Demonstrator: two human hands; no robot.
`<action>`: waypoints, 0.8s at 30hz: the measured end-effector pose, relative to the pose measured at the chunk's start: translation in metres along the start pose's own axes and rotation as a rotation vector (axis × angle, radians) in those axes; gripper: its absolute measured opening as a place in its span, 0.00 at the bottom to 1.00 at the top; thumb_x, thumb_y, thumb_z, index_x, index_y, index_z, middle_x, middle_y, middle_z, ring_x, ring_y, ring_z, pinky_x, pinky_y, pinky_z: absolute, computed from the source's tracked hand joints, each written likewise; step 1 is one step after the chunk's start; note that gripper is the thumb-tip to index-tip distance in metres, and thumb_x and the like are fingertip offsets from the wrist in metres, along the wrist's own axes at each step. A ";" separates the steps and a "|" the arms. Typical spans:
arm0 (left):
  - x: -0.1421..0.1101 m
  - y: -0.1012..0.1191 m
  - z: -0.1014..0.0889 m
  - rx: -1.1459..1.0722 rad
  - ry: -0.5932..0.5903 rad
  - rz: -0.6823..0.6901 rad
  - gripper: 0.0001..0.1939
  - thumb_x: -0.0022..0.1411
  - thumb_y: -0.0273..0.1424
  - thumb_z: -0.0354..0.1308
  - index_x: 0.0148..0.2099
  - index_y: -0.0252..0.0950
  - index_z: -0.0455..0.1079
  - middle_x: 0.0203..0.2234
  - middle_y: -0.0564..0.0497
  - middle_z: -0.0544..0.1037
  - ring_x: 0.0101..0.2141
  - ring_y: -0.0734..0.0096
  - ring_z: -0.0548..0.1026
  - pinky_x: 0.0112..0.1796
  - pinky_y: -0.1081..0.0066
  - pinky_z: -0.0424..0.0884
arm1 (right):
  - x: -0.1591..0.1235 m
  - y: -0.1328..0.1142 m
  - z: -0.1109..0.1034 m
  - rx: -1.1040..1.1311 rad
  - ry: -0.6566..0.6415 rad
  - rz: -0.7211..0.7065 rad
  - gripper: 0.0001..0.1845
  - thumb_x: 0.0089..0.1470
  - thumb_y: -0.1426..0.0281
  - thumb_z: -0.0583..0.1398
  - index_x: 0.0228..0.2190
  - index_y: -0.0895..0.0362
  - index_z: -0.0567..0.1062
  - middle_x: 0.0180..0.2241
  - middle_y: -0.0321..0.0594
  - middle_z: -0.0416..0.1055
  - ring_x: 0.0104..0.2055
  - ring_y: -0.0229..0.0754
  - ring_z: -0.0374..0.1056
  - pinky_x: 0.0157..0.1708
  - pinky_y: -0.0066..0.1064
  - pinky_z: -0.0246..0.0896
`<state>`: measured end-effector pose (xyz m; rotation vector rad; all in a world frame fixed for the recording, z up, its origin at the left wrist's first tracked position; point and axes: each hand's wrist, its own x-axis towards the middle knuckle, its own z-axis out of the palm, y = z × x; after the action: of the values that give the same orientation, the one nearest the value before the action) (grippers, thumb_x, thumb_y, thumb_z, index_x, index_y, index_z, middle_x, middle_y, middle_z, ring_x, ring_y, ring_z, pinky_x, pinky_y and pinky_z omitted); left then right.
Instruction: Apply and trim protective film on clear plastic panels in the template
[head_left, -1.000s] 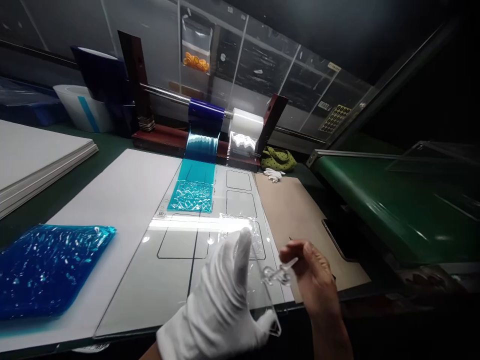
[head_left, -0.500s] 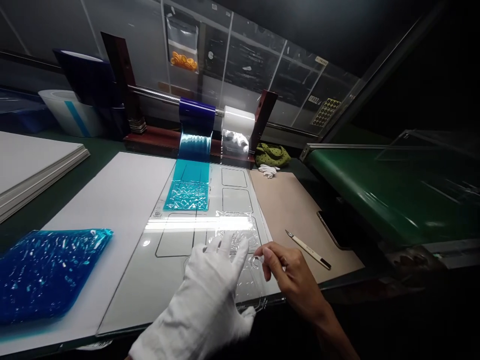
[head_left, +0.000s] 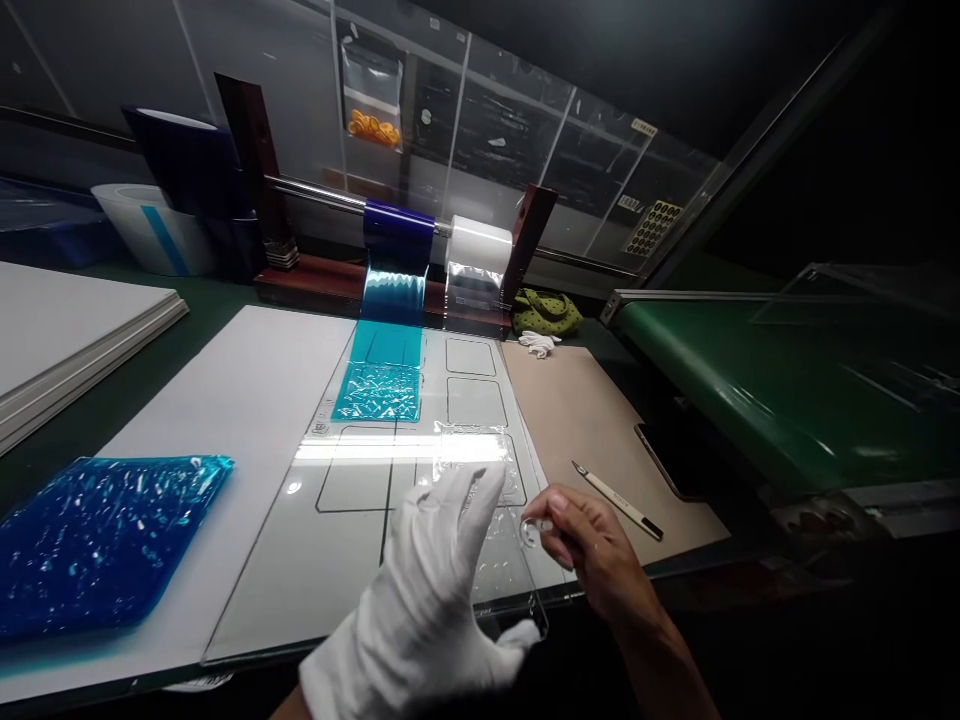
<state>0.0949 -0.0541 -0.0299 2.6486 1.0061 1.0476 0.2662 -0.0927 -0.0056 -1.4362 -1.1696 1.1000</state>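
Note:
My left hand, in a white glove, is wrapped round the near edge of a clear plastic sheet and holds it just above the glass template plate. My bare right hand pinches a curled tab of clear film at the sheet's right edge. Both hands are closed. A strip of blue film runs from the blue roll down onto the plate. A clear film piece lies beside it under the white roll.
A craft knife lies on the brown board to the right. A crumpled blue film sheet rests at the left on white board. A green conveyor is further right. Stacked white boards are at far left.
My right hand moved off the knife's spot, showing the knife on the board. Both hands lowered the clear sheet to the plate, then raised it slightly. The pinched film tab stays in my right fingers.

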 end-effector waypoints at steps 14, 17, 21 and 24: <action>0.019 0.014 -0.003 0.224 -0.303 -0.091 0.49 0.41 0.33 0.57 0.66 0.24 0.48 0.52 0.27 0.67 0.49 0.35 0.68 0.44 0.41 0.66 | -0.017 -0.010 0.015 -0.915 0.258 -0.294 0.19 0.63 0.64 0.48 0.26 0.57 0.72 0.22 0.39 0.66 0.23 0.39 0.58 0.27 0.32 0.43; 0.012 0.007 -0.009 0.173 -0.306 -0.065 0.52 0.42 0.34 0.56 0.68 0.24 0.42 0.54 0.28 0.66 0.50 0.38 0.67 0.45 0.43 0.67 | -0.013 -0.003 0.015 -0.646 0.159 -0.159 0.21 0.64 0.61 0.48 0.29 0.57 0.73 0.21 0.36 0.62 0.23 0.37 0.57 0.26 0.30 0.46; -0.007 -0.002 -0.011 -0.063 -0.251 0.000 0.56 0.43 0.36 0.57 0.70 0.33 0.31 0.63 0.38 0.57 0.60 0.46 0.59 0.54 0.47 0.65 | 0.006 0.021 -0.005 -0.011 -0.051 0.125 0.26 0.54 0.49 0.56 0.20 0.58 0.70 0.15 0.29 0.50 0.17 0.32 0.43 0.18 0.27 0.41; -0.022 -0.007 -0.012 -0.148 -0.235 0.015 0.58 0.42 0.35 0.59 0.70 0.36 0.31 0.64 0.40 0.56 0.61 0.48 0.58 0.56 0.47 0.65 | 0.005 0.028 -0.028 0.029 0.097 0.088 0.27 0.52 0.48 0.57 0.17 0.57 0.66 0.15 0.28 0.49 0.18 0.31 0.43 0.18 0.26 0.41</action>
<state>0.0715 -0.0644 -0.0354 2.5854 0.8289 0.7576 0.2984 -0.0942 -0.0294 -1.5135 -1.0268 1.0903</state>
